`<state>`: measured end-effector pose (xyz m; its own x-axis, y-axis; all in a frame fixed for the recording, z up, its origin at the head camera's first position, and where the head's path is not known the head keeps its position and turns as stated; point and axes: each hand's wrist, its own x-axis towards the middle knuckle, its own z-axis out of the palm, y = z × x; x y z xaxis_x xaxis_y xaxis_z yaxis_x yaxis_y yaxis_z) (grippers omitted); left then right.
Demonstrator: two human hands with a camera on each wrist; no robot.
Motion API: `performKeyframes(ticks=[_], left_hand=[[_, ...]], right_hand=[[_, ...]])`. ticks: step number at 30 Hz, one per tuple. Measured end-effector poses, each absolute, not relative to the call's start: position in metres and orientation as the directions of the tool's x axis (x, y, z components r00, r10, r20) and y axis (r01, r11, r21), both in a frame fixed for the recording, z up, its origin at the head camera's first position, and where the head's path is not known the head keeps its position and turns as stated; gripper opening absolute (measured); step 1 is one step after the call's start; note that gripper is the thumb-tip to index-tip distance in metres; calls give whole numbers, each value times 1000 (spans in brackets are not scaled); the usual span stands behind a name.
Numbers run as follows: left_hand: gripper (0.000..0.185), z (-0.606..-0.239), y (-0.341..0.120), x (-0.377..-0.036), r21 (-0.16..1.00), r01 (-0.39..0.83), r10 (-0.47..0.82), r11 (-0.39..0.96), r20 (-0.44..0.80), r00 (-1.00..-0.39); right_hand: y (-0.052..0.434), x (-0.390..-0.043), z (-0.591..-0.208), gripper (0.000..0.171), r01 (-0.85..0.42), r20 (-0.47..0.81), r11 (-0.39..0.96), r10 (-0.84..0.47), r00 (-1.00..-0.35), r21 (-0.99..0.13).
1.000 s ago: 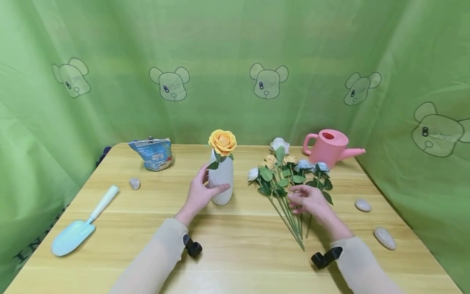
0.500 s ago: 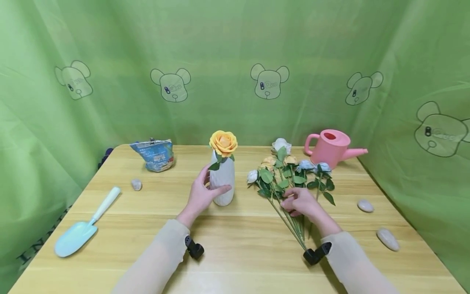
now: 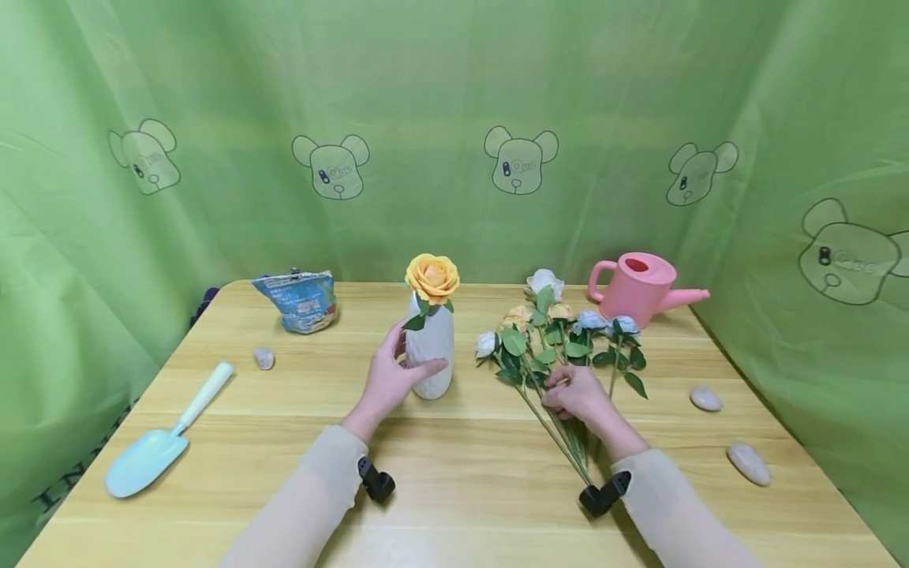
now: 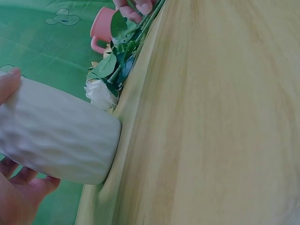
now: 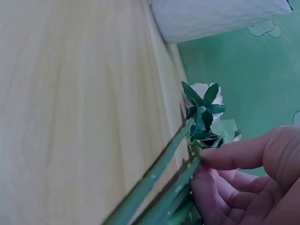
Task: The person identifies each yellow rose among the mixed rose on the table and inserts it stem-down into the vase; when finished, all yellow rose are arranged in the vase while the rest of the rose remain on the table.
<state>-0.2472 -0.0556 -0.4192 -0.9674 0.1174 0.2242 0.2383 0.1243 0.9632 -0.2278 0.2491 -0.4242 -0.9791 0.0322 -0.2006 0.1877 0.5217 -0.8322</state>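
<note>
Looking at the last second, we see our right hand [image 3: 578, 392] has slid in from the loose stems toward the leafy part of the bunch of artificial roses [image 3: 557, 339], and its fingers [image 5: 243, 154] have gone from spread flat to curled, pinching a green stem between thumb and fingertips. So we'd guess 1 rose is being singled out of the bunch, which lies flat on the surface [image 3: 454, 457] just right of the vase. Nothing's lifted yet.

Our left hand [image 3: 390, 375] hasn't budged: fingers wrapped round the lower body of the white ribbed vase [image 3: 430, 347], holding it upright. 1 orange rose [image 3: 432, 276] is in there already.

Around it all: a light wooden surface with a pale blue trowel [image 3: 159, 442] at the left, a crumpled blue bag [image 3: 298, 298] at the back, a pink watering can [image 3: 642, 285] behind the bunch, and 3 smooth pebbles, 1 on the left [image 3: 263, 358] and 2 on the right [image 3: 706, 397]. Green cloth [image 3: 454, 118] printed with bear outlines hangs on all sides.
</note>
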Motion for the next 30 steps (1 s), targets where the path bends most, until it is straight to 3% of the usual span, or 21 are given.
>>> performKeyframes(ticks=[19,30], left_hand=[[76,-429,-57,-253,956,264,108,131,251,-962],[72,-400,-57,-233,959,252,142,133,233,-962]], right_hand=[[239,-230,-407,40,180,-161,211,102,-982,-961],[227,-237,-384,39,116,-98,145,125,-987,-983]])
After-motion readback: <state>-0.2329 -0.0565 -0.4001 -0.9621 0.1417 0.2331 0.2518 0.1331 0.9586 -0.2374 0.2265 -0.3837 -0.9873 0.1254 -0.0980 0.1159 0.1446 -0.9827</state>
